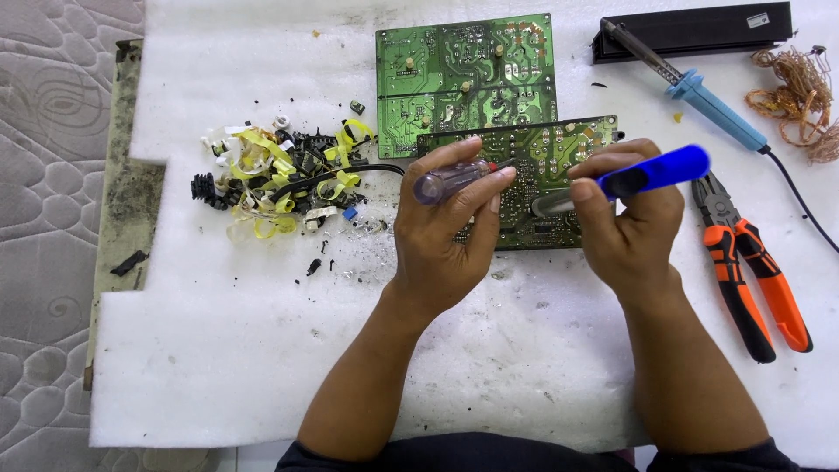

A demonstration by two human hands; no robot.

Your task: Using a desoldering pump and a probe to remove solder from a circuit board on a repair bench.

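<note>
Starting at the left, I am seeing a heap of stripped parts (280,183), yellow tape curls and black bits, lying on the white foam sheet (218,350), with a black cable running from it toward the boards. Next comes my left hand (441,232), fingers curled snugly around a screwdriver with a clear purple handle (450,181), its tip pointing at the near circuit board (533,188). That board is lying solder side up at the middle of the sheet, partly overlapping a second green board (465,79) behind it. My right hand (629,227) is gripping a blue-handled tool (651,172), thumb and fingers closed tightly on it, its metal end lying low over the near board; I cannot tell whether it is touching a joint. I judge I am working components loose from the near board, prying with one tool while treating the solder with the other. The next move, I reckon, is calling for steady pressure and careful aim so the tip is not slipping off. Further right, orange-handled pliers (752,280), a soldering iron (699,92) and tangled copper wire (800,100) are lying idle.
</note>
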